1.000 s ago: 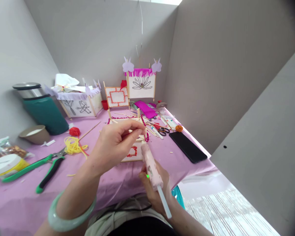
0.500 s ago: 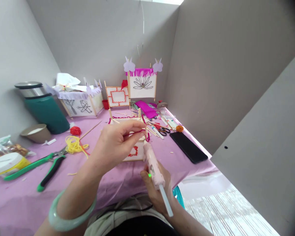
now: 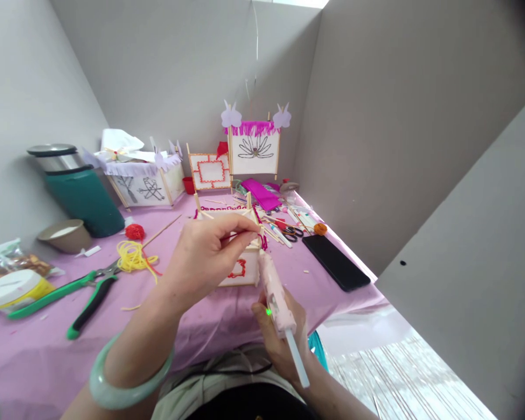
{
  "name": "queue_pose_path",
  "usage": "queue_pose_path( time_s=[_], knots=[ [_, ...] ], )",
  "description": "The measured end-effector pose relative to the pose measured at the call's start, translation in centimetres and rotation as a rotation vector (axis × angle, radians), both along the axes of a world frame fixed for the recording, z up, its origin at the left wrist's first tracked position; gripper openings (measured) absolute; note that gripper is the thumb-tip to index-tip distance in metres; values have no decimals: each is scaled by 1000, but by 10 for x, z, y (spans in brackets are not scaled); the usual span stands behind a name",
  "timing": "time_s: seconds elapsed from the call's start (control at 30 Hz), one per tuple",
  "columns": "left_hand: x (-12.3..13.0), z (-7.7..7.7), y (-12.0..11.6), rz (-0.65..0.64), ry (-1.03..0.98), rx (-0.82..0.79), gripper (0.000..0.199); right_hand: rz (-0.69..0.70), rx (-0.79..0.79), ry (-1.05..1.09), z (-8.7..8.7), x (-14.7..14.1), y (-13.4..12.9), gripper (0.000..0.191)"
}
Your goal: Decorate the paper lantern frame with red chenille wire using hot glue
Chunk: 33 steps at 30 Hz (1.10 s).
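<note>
Stick box [image 3: 250, 274] stands near on worktop [image 3: 332, 306]. Magenta yarn [image 3: 264, 240] trims 2 edges, far and right; near edge, part hidden, appears outstanding. Left hand [image 3: 207, 251]: fingers pinching yarn. Right hand [image 3: 277, 345]: fingers wrapped round glue gun [image 3: 275, 289].

Through the head view I am seeing my left forearm [image 3: 146, 326] slanting in from the lower left. I am holding the left hand [image 3: 205, 254] with its back showing and its thumb and index finger [image 3: 238, 221] pinching at the tips, pointing right. Lower and farther right, I am closing my right hand [image 3: 284, 324] in a grip, the thumb [image 3: 261, 315] showing on its left side, the right forearm [image 3: 332, 385] angling in from the lower right.
</note>
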<state>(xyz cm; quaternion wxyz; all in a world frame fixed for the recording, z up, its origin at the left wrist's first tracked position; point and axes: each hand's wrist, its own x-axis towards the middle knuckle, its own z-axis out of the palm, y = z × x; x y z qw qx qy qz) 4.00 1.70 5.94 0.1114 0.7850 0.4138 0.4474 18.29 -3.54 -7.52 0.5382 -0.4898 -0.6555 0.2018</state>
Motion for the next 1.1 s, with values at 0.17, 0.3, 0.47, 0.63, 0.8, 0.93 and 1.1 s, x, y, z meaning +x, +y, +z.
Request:
queue_pose_path(
  time_s=[0.17,0.3,0.47,0.63,0.8,0.93,1.1],
  knots=[
    [0,-1,1,0,2,-3,11,-12,36,-21,2,-2,0,25],
    [0,-1,0,4,19,-16,11,-2,62,-76,4,-4,1,23],
    [0,1,-3,26,27,-70,11,2,104,-123,3,-6,3,29],
    [-2,-1,-1,49,31,-75,11,-12,107,-111,-5,-5,2,20],
    [-11,-6,1,96,71,-49,11,-48,92,-44,-11,0,-3,24],
    [-17,-9,3,109,80,-44,10,-31,79,-9,-5,0,-3,20],
    [-15,-9,4,92,63,-58,10,-22,86,-17,0,-2,-1,20]
  ],
)
